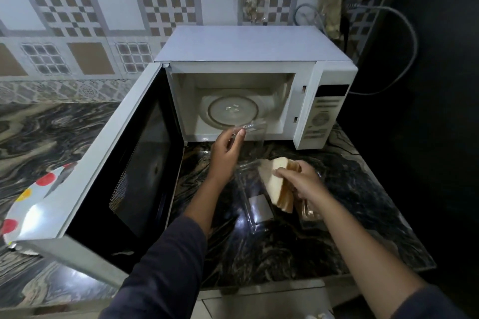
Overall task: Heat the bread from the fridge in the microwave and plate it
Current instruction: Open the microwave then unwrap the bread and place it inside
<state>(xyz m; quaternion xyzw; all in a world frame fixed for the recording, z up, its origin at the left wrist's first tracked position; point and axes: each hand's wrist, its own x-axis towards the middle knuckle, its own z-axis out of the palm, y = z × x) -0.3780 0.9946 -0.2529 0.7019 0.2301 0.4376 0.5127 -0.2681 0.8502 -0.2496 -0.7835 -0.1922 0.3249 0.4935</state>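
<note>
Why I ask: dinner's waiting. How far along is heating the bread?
Done: the white microwave has its door open, glass turntable bare. In hand: the right hand grips white bread slices at the clear plastic bag, whose top the left hand pinches. Left: loading, heating, then plating, likely on the red-spotted plate.

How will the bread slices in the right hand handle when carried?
The bread slices look soft, so the right hand's pinch may dent them. Several are held together; one could slip out. Likely light: one hand lifts all.
</note>
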